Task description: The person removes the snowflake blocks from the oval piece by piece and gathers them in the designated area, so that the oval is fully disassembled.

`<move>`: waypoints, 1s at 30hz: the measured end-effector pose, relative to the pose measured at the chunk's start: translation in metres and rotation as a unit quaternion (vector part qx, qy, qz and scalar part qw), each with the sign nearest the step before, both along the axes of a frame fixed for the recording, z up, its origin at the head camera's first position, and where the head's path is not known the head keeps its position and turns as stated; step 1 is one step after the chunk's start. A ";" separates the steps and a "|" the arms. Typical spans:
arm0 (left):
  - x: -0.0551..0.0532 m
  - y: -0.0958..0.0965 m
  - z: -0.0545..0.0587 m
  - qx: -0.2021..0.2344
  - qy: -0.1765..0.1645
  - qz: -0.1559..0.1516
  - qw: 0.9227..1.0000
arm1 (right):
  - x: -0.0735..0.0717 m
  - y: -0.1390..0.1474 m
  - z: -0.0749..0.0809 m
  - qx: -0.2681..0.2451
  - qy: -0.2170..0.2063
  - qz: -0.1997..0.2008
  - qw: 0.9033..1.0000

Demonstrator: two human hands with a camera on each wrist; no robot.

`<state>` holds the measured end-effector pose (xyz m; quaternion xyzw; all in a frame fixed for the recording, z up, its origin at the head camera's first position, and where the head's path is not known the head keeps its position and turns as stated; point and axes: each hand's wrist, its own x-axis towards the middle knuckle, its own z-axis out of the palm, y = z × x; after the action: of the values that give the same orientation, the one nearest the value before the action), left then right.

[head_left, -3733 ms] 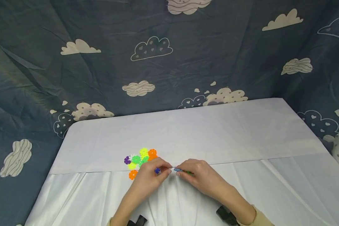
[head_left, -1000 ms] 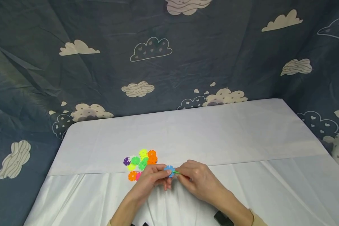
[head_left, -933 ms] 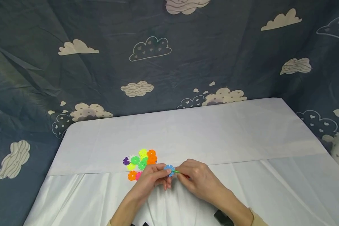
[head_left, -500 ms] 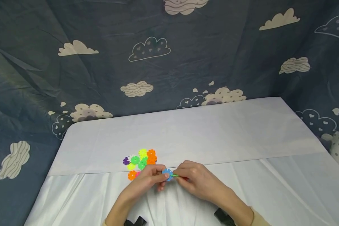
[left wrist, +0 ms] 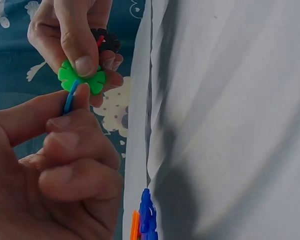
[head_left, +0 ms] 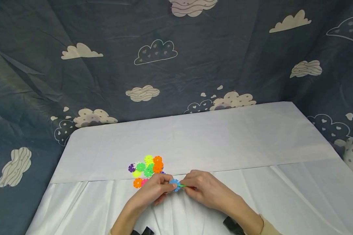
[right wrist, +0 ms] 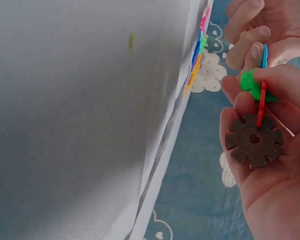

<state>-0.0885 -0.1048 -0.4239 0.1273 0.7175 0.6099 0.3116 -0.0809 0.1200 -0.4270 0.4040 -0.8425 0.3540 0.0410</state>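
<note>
Between the thumb and fingertips of my left hand is a light blue interlocking disc, its notched face showing in the head view. My right hand pinches a green interlocking disc, which meets the blue one at its edge. The left wrist view has the blue disc edge-on against the green face. In the right wrist view, a red disc seen edge-on joins the green disc to a dark brownish disc lying against the right fingers. Part of the green disc is hidden under the right thumb.
Left of the hands, loose interlocking discs lie in a cluster on the white-covered table: orange, yellow, green, purple and pink among them. A dark cloud-print cloth hangs behind.
The blue disc, edge-on at the right fingertips earlier, is now face-on in the left hand. Over the last second both hands have shifted slightly toward the body, and the left fingers have curled further.
</note>
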 end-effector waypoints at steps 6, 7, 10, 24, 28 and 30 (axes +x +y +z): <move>0.000 0.001 0.000 0.003 -0.005 0.012 1.000 | 0.001 -0.001 -0.001 -0.003 -0.005 -0.015 1.000; 0.000 0.001 0.000 0.010 -0.010 0.017 1.000 | 0.001 -0.001 -0.001 -0.006 -0.002 -0.022 1.000; 0.000 0.002 0.000 0.034 -0.034 0.028 0.998 | 0.002 -0.002 -0.001 -0.012 0.006 -0.038 0.999; -0.012 -0.020 0.005 -0.062 0.050 0.135 0.988 | -0.001 0.004 0.002 0.016 -0.015 -0.045 0.999; -0.014 -0.027 0.006 -0.178 0.137 0.155 0.962 | -0.003 0.005 0.002 0.022 -0.015 -0.063 0.998; -0.015 -0.031 0.005 -0.229 0.170 0.164 0.944 | -0.003 0.006 0.002 0.026 -0.018 -0.071 0.997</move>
<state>-0.1039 -0.1356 -0.4193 0.0350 0.8911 0.4409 0.1017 -0.0844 0.1260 -0.4254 0.3374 -0.8786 0.3356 0.0402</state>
